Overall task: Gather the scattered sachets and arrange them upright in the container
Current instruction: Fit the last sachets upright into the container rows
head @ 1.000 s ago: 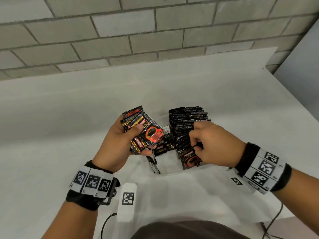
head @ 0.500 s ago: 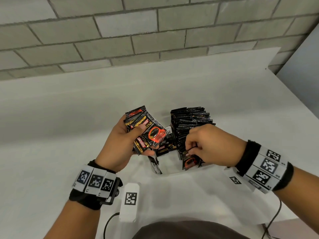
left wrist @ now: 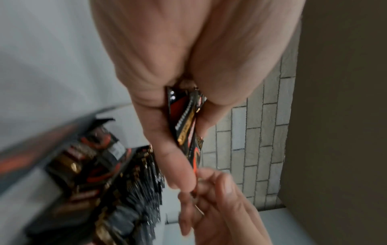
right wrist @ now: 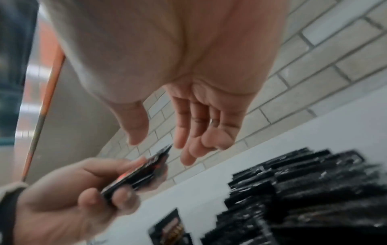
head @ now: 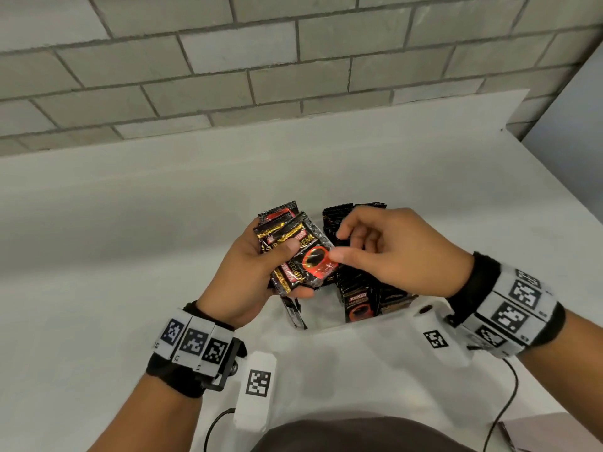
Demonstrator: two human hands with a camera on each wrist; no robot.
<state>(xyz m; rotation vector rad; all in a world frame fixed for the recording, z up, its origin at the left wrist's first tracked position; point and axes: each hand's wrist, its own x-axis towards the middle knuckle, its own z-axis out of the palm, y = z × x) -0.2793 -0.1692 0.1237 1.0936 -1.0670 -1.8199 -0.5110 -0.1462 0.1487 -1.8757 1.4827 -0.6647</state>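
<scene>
Left hand (head: 253,272) clutches a stack of sachets (head: 298,252); right hand (head: 388,252), fingers loose and apart, reaches its edge above the container (head: 329,321).

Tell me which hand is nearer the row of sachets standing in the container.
Right. The right hand hovers directly over the row of sachets; the left hand sits beside it, gripping a bundle of sachets.

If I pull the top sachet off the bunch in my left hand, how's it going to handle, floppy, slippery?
Likely slippery: the top sachet has a glossy, reflective wrapper. Probably light and somewhat floppy, since it is thin and flat, and the left hand grips several fanned together. The right hand should pinch an edge firmly, or neighbours may slide out.
</scene>
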